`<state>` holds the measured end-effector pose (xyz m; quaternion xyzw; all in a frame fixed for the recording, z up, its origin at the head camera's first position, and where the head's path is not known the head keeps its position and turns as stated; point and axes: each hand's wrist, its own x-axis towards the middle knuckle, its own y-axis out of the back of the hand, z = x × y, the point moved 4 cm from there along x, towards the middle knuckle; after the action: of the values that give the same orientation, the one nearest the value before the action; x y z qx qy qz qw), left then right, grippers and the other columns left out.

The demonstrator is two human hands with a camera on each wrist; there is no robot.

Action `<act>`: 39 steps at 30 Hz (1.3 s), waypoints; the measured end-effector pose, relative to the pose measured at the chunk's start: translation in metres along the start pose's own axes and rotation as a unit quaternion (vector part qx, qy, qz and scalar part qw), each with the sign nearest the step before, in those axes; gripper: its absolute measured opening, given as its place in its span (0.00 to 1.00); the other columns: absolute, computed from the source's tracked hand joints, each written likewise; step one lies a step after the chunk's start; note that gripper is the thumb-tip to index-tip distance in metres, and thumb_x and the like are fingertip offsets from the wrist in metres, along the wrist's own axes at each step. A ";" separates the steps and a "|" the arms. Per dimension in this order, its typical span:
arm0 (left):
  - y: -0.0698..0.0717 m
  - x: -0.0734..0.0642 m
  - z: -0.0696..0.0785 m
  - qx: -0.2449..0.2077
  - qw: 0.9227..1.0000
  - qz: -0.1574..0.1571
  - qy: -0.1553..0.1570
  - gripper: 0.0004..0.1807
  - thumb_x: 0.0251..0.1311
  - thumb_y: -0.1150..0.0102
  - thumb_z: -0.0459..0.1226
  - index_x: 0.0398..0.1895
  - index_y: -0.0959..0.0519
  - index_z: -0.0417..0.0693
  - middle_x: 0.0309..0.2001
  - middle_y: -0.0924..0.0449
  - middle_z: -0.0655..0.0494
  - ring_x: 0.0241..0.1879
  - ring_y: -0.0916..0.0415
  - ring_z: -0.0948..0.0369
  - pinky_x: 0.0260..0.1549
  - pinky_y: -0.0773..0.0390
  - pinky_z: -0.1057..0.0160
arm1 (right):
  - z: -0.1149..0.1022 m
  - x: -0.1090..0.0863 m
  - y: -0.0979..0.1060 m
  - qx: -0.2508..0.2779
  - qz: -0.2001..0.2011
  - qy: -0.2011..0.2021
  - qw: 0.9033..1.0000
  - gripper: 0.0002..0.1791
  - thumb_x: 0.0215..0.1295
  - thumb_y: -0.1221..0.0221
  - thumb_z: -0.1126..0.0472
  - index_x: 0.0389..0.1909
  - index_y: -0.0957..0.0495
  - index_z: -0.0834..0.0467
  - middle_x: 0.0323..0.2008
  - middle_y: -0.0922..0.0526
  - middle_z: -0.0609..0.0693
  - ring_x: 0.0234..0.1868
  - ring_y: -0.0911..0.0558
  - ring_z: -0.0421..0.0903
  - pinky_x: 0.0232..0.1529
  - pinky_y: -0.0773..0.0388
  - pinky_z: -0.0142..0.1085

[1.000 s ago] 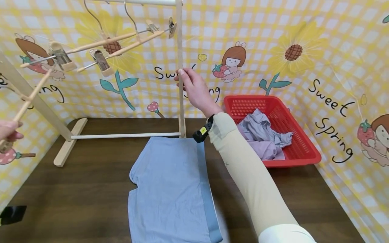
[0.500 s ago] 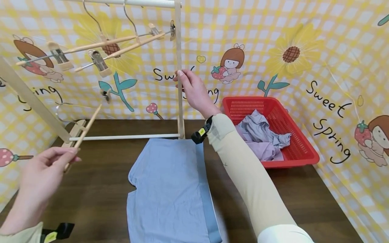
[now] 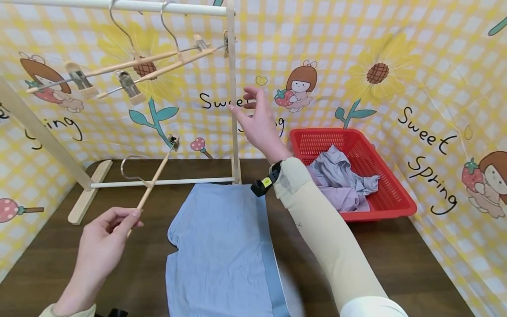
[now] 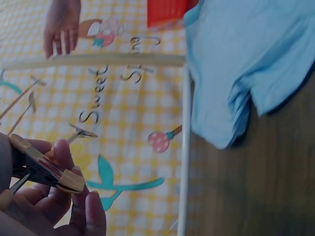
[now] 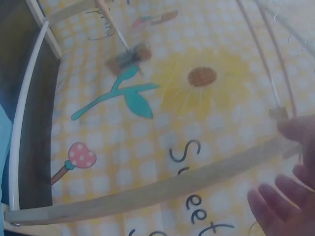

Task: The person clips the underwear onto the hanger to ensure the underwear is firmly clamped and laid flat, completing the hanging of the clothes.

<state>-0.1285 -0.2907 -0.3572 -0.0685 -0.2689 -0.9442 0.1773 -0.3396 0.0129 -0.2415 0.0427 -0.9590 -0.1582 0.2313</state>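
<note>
In the head view my left hand [image 3: 101, 242] holds a wooden clip hanger [image 3: 156, 176] near one end, its hook pointing left. A clip [image 4: 69, 181] of this hanger lies among my left fingers in the left wrist view. My right hand [image 3: 262, 125] is beside the upright post [image 3: 234, 136] of a wooden rack, its fingers spread and loosely bent with nothing in them. Light blue shorts [image 3: 222, 251] lie flat on the dark wooden table [image 3: 51, 268], between the two arms, with the waistband on the right.
Two more clip hangers [image 3: 174, 66] hang from the white top bar [image 3: 158, 6] of the rack. A white lower bar [image 3: 194, 181] runs just behind the shorts. At the back right stands a red basket [image 3: 390, 185] with crumpled grey and lilac clothes [image 3: 340, 171].
My left hand has come in from the left edge with the hanger, moving right toward the shorts. My right hand has let go of the rack post and its fingers have spread.
</note>
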 end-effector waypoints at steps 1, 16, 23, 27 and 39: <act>-0.003 -0.001 0.000 0.001 1.000 0.001 -0.002 0.10 0.72 0.39 0.40 0.42 0.15 0.43 0.28 0.14 0.61 0.30 0.23 0.69 0.25 0.35 0.67 | -0.002 -0.004 0.001 -0.001 0.014 0.011 1.000 0.34 0.70 0.35 0.48 0.70 0.38 0.54 0.59 0.29 0.47 0.58 0.25 0.44 0.52 0.26 0.33; -0.037 -0.015 0.019 -0.018 0.999 0.006 -0.036 0.06 0.70 0.37 0.35 0.40 0.16 0.40 0.24 0.18 0.54 0.24 0.26 0.64 0.23 0.33 0.68 | -0.018 -0.078 -0.025 -0.015 -0.124 0.095 0.988 0.19 0.69 0.33 0.56 0.55 0.25 0.57 0.32 0.17 0.44 0.34 0.20 0.41 0.36 0.22 0.36; -0.047 -0.018 0.025 -0.026 0.999 -0.001 -0.045 0.05 0.70 0.37 0.35 0.40 0.16 0.42 0.23 0.20 0.55 0.22 0.28 0.63 0.23 0.33 0.68 | -0.011 -0.106 -0.046 -0.058 -0.185 0.122 0.973 0.17 0.67 0.32 0.56 0.53 0.23 0.55 0.31 0.18 0.41 0.32 0.21 0.37 0.35 0.23 0.32; -0.055 -0.021 0.030 -0.036 0.998 -0.008 -0.051 0.05 0.70 0.37 0.35 0.40 0.16 0.41 0.24 0.20 0.54 0.23 0.25 0.63 0.23 0.30 0.69 | -0.009 -0.118 -0.056 -0.052 -0.217 0.127 0.966 0.20 0.67 0.31 0.56 0.56 0.21 0.56 0.34 0.15 0.41 0.32 0.20 0.35 0.35 0.22 0.30; -0.078 -0.035 0.039 -0.042 0.997 -0.021 -0.063 0.03 0.69 0.36 0.35 0.38 0.16 0.46 0.25 0.19 0.58 0.25 0.24 0.60 0.23 0.27 0.67 | -0.008 -0.130 -0.069 -0.066 -0.203 0.145 0.966 0.13 0.65 0.29 0.57 0.47 0.11 0.56 0.31 0.12 0.41 0.29 0.20 0.26 0.32 0.22 0.24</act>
<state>-0.1237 -0.1979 -0.3702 -0.1296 -0.2410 -0.9520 0.1374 -0.2196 -0.0340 -0.3130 0.2440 -0.8737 -0.2566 0.3335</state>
